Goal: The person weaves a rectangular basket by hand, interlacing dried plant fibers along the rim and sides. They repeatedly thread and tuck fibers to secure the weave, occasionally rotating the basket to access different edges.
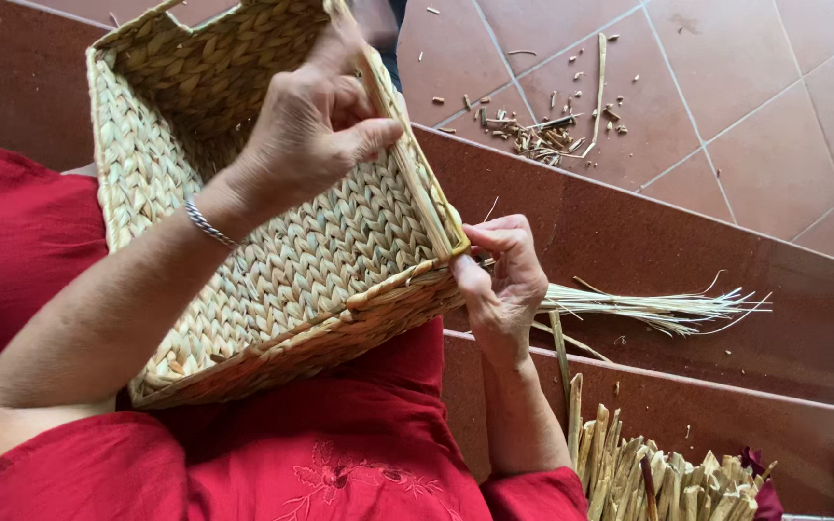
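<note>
Our left hand (316,130) grips the far rim of the woven basket (272,251) resting on our lap. Our right hand (502,280) pinches a straw strand (649,307) at its near-right corner.

Basket (272,241): woven straw, rough, matt. Floor tiles (745,116): smooth, faintly glossy. Bracelet (207,224): shiny metal.

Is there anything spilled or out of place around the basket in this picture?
Yes. Short straw scraps lie scattered on the tiled floor beyond the step. The woven basket itself looks intact.
</note>
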